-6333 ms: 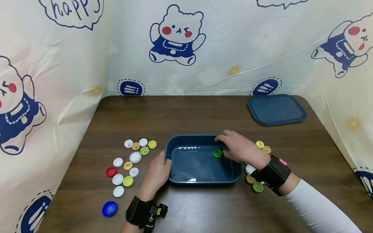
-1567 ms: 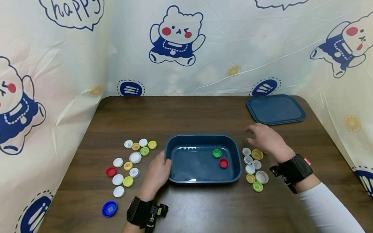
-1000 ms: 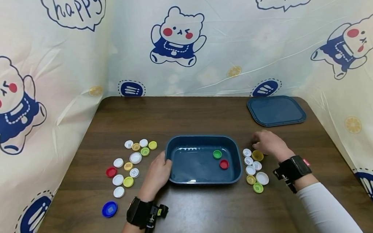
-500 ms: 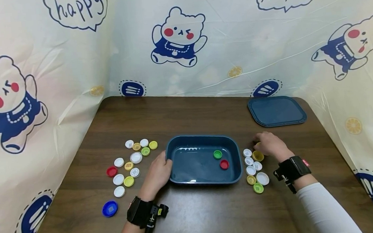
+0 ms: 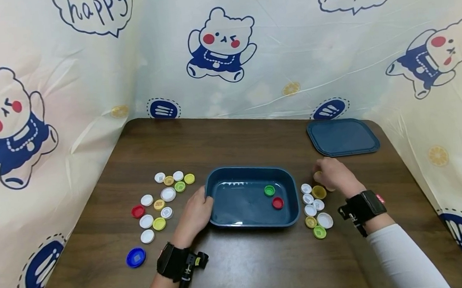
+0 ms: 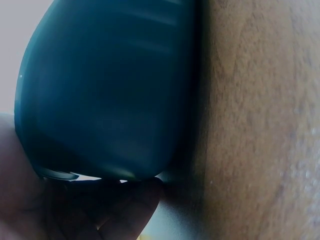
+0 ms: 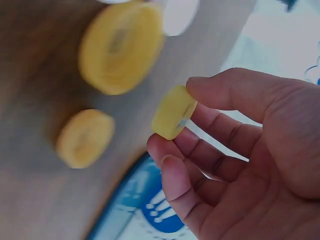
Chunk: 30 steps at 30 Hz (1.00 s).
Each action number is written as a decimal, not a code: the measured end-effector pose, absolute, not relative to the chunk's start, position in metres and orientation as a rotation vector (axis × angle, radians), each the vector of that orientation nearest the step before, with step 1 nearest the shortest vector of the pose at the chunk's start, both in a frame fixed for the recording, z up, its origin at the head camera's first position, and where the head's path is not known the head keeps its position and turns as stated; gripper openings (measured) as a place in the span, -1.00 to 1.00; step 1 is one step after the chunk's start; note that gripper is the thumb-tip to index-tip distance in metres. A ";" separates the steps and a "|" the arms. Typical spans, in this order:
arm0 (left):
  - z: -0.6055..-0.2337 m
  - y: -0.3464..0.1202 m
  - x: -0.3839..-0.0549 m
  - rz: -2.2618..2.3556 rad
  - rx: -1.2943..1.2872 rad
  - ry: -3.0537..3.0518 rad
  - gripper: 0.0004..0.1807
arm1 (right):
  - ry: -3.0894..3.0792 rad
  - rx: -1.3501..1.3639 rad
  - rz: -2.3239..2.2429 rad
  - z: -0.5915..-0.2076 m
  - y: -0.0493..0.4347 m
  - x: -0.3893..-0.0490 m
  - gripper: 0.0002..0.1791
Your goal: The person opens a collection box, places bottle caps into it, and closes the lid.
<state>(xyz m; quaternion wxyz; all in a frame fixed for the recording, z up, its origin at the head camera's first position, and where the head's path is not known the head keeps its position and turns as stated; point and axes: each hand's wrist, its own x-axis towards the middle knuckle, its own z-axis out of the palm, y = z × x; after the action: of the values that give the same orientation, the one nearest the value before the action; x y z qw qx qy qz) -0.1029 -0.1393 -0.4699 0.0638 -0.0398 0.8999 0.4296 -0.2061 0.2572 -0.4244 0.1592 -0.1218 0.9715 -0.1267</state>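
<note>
Fingers of my left hand (image 5: 195, 212) grip the left end of a dark blue plastic box (image 5: 239, 202). The left wrist view shows that hand against the box wall (image 6: 110, 95). A green bottle cap (image 5: 269, 190) and a red bottle cap (image 5: 277, 203) lie inside the box. To its right, my right hand (image 5: 335, 175) is low over the table; in the right wrist view its thumb and fingers pinch a small yellow bottle cap (image 7: 174, 112). Near it are a larger yellow cap (image 7: 120, 50) and an orange-yellow cap (image 7: 86, 138).
Several white, yellow and green caps, including a large white one (image 5: 325, 220), lie right of the box. Left are more caps, among them a red one (image 5: 137, 211) and a large blue one (image 5: 136, 257). A blue lid (image 5: 342, 137) lies at the back right.
The red cap, earlier on the table at the right, is now in the box. My right hand has left the box for the right-hand caps and pinches a yellow one. My left hand stays put.
</note>
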 end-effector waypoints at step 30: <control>-0.469 -0.138 -0.103 1.276 -0.124 2.743 -0.59 | 2.704 -0.747 -0.282 -0.385 0.137 -0.150 -0.75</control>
<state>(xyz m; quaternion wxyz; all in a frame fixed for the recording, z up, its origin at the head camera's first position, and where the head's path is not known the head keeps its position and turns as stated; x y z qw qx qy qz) -0.1034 -0.1375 -0.4695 0.0568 -0.0407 0.9044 0.4209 -0.1505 0.1369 -0.3854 0.1602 -0.2614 0.9467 -0.0988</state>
